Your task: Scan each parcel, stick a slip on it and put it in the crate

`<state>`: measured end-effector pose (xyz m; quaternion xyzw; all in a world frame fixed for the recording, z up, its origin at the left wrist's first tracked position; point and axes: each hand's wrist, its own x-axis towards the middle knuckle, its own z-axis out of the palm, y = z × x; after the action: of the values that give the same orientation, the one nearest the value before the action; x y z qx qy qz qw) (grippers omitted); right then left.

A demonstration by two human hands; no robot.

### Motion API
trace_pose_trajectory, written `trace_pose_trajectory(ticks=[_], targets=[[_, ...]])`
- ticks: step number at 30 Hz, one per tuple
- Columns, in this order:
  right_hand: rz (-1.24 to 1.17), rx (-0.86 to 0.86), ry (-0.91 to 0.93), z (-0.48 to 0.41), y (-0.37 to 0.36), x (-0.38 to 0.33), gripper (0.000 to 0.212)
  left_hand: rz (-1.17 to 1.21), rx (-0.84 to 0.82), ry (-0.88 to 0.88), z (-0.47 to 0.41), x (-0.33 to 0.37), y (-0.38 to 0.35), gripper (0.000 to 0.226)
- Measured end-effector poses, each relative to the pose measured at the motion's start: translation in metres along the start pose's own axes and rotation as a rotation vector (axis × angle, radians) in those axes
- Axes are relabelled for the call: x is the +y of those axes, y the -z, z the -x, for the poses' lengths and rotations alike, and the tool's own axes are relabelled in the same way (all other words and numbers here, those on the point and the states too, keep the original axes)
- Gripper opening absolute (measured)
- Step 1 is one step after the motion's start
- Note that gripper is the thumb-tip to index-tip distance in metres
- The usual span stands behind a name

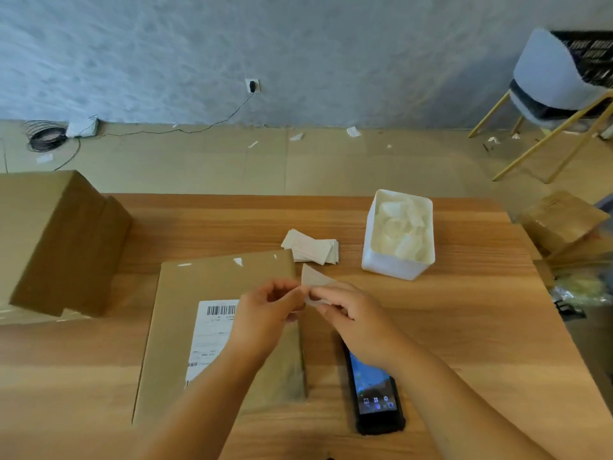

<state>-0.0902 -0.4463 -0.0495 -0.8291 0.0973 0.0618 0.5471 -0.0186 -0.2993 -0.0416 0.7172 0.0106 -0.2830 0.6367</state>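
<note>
Both hands, left hand (265,310) and right hand (345,317), had fingertips pinched on one small slip (315,280) right above the flat parcel (212,287) lying on the table (464,327), scanner (374,393) beside it.

On my remote feed, a barcode heads the white shipping label (212,333) on the flat parcel (212,280); I cannot read its print.

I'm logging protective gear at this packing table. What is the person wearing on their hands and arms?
Nothing visible. The left hand and right hand are bare, with no gloves, rings or watch showing, and both forearms are uncovered to the frame's edge: no sleeves.
</note>
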Motion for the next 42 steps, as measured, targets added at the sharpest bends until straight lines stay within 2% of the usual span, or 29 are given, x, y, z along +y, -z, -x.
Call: trace_pose_trajectory(ticks=[4, 8, 10, 13, 16, 19, 24, 27, 30, 36, 42], targets=[[0.005, 0.051, -0.049, -0.004, -0.020, -0.003, 0.033, 0.086, 0.071, 0.031, 0.008, -0.005, 0.028, 0.002], [0.028, 0.222, -0.164, -0.012, -0.038, -0.007, 0.020, 0.177, 0.102, 0.050, 0.015, -0.006, 0.060, 0.016], [-0.001, 0.252, -0.196, -0.018, -0.045, -0.012, 0.016, 0.214, 0.096, 0.058, 0.019, -0.006, 0.075, 0.023], [-0.090, 0.232, -0.224, -0.027, -0.057, -0.021, 0.011, 0.251, 0.089, 0.073, 0.021, -0.004, 0.095, 0.034], [-0.249, 0.262, -0.234, -0.035, -0.068, -0.030, 0.009, 0.254, 0.106, 0.071, 0.019, -0.005, 0.112, 0.023], [-0.278, 0.277, -0.235, -0.042, -0.075, -0.033, 0.010, 0.241, 0.119, 0.070, 0.015, -0.007, 0.127, 0.014], [-0.227, 0.189, -0.271, -0.055, -0.087, -0.033, 0.013, 0.254, 0.080, 0.093, 0.008, -0.009, 0.144, 0.019], [-0.339, 0.114, -0.293, -0.064, -0.096, -0.036, 0.014, 0.267, 0.038, 0.095, 0.004, -0.009, 0.149, 0.025], [-0.433, 0.191, -0.261, -0.071, -0.100, -0.039, 0.017, 0.268, 0.049, 0.098, -0.001, -0.012, 0.153, 0.018], [-0.341, 0.248, -0.224, -0.084, -0.104, -0.041, 0.018, 0.172, 0.136, 0.111, -0.012, -0.024, 0.163, 0.011], [-0.117, 0.271, -0.230, -0.106, -0.123, -0.040, 0.023, -0.210, 0.340, 0.031, -0.033, -0.037, 0.181, 0.007]])
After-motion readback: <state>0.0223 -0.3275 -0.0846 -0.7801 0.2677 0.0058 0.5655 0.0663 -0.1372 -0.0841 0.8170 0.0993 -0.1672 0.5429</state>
